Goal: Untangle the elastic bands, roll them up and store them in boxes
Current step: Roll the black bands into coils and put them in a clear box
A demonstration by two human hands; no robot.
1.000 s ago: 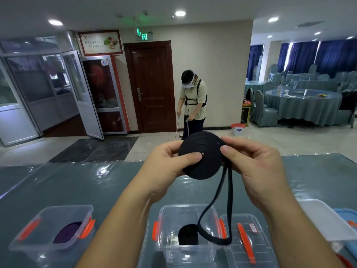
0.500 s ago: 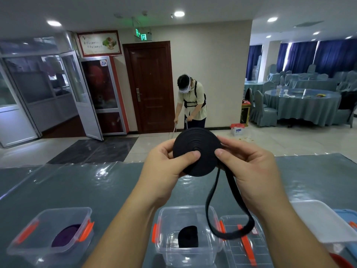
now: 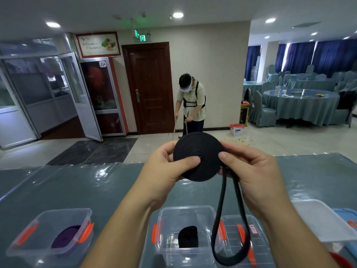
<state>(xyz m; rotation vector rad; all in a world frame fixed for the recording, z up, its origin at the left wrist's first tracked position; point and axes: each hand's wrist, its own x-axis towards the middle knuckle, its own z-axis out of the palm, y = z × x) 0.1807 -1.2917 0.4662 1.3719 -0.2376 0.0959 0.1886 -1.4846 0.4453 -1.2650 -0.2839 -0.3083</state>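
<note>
Black elastic roll (image 3: pixel 198 156) was pinched flat by left hand (image 3: pixel 164 167) while right hand (image 3: pixel 251 169) gripped its edge, feeding the hanging loop (image 3: pixel 229 246) for winding.

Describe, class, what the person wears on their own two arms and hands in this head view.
Nothing is worn: the left hand and right hand are bare, without gloves, rings or a watch. Both forearms are bare to the frame's bottom edge, with no sleeves visible. Fingernails look short and unpainted.

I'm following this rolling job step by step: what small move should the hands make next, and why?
Probably another turn of the black roll: the left hand pinches its centre, the right hand grips its edge, and a loose loop of band hangs unwound over the middle box.
</note>
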